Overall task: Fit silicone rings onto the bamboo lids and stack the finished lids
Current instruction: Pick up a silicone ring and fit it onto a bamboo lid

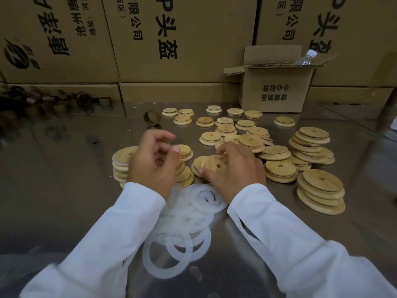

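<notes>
Printed cartons [182, 39] wall off my steel table [64, 168]. A plastic bottle [305, 58] pokes from the small open box [277, 89].

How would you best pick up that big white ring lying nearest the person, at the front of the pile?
Probably pinch the silicone ring at its near rim, coming down from the person's side. It lies flat on the table, and that arc is bare, while its far arc overlaps the other rings.

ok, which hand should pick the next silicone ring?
Left, likely. The right hand grips a bamboo lid; the left hand looks empty, though blurred, and the ring pile lies by its wrist.
</notes>
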The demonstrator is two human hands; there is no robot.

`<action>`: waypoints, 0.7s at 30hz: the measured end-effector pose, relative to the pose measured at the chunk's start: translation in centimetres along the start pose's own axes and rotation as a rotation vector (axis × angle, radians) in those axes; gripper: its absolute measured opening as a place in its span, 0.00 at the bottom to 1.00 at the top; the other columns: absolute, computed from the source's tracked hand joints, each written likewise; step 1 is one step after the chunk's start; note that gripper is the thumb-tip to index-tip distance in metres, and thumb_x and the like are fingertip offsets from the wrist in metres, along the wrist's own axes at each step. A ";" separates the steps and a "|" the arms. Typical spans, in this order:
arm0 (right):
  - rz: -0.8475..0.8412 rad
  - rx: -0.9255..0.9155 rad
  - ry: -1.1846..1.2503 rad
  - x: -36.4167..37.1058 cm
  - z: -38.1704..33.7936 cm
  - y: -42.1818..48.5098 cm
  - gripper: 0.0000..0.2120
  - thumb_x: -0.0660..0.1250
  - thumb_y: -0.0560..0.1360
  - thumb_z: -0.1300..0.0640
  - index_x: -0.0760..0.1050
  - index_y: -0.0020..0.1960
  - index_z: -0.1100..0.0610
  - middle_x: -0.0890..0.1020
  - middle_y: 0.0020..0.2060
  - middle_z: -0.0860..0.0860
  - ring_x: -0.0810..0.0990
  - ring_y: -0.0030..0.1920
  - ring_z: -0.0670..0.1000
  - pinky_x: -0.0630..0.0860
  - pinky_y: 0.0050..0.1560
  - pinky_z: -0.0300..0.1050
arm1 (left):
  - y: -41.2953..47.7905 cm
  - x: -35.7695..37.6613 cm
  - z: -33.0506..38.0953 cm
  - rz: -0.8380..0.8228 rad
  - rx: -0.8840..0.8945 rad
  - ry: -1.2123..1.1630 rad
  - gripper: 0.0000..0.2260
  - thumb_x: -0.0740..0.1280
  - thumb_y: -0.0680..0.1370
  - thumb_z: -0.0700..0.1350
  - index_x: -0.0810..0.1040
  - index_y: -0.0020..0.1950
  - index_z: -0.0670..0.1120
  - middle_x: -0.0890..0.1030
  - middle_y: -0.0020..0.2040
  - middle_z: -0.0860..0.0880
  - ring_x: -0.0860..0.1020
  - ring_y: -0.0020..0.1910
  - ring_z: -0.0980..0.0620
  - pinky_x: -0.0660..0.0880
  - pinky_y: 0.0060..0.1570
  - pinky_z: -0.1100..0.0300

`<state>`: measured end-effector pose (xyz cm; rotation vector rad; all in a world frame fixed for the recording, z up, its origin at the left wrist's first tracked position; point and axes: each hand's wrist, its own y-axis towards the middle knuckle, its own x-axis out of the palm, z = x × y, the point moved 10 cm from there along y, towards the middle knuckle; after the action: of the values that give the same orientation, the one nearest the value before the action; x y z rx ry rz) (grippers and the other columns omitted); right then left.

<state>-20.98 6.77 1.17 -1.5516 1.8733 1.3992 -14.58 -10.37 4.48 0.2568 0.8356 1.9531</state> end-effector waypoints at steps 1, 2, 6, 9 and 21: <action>-0.029 0.028 0.000 0.4 0.4 0.0 0.23 0.69 0.65 0.38 0.70 0.55 0.47 0.75 0.52 0.45 0.70 0.58 0.50 0.65 0.54 0.47 | -0.2 1.2 -0.3 -0.097 -0.022 0.008 0.12 0.65 0.75 0.38 0.72 0.45 0.56 0.78 0.33 0.55 0.77 0.35 0.52 0.77 0.40 0.55; -0.057 0.053 0.003 0.8 0.7 0.0 0.25 0.69 0.65 0.38 0.69 0.58 0.47 0.74 0.56 0.46 0.70 0.60 0.50 0.66 0.55 0.47 | -0.5 2.1 -0.7 -0.174 -0.044 0.012 0.12 0.65 0.75 0.37 0.73 0.45 0.56 0.78 0.32 0.55 0.77 0.34 0.51 0.76 0.40 0.51; -0.074 0.132 0.092 0.9 1.7 0.1 0.25 0.71 0.66 0.39 0.72 0.58 0.49 0.75 0.57 0.48 0.70 0.60 0.52 0.70 0.55 0.47 | -1.0 3.6 -1.8 -0.308 -0.098 0.040 0.11 0.65 0.75 0.37 0.73 0.45 0.54 0.77 0.31 0.52 0.77 0.35 0.44 0.77 0.42 0.43; 0.018 0.072 0.187 -0.3 0.9 0.1 0.28 0.74 0.64 0.43 0.71 0.60 0.50 0.75 0.56 0.48 0.70 0.59 0.51 0.68 0.54 0.43 | -0.9 3.4 -2.0 -0.285 -0.122 0.020 0.09 0.64 0.76 0.40 0.73 0.45 0.55 0.77 0.35 0.49 0.78 0.37 0.42 0.77 0.44 0.43; -0.028 -0.469 0.226 -2.0 -7.1 -2.9 0.39 0.77 0.61 0.49 0.66 0.69 0.52 0.74 0.61 0.50 0.71 0.61 0.52 0.68 0.60 0.46 | -0.5 2.9 -2.6 -0.271 -0.122 0.045 0.05 0.67 0.75 0.46 0.75 0.40 0.54 0.79 0.36 0.53 0.77 0.37 0.54 0.73 0.35 0.66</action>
<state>-15.50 2.19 4.61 -2.0181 1.7100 1.8101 -17.05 -8.99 1.78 0.0255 0.7358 1.7513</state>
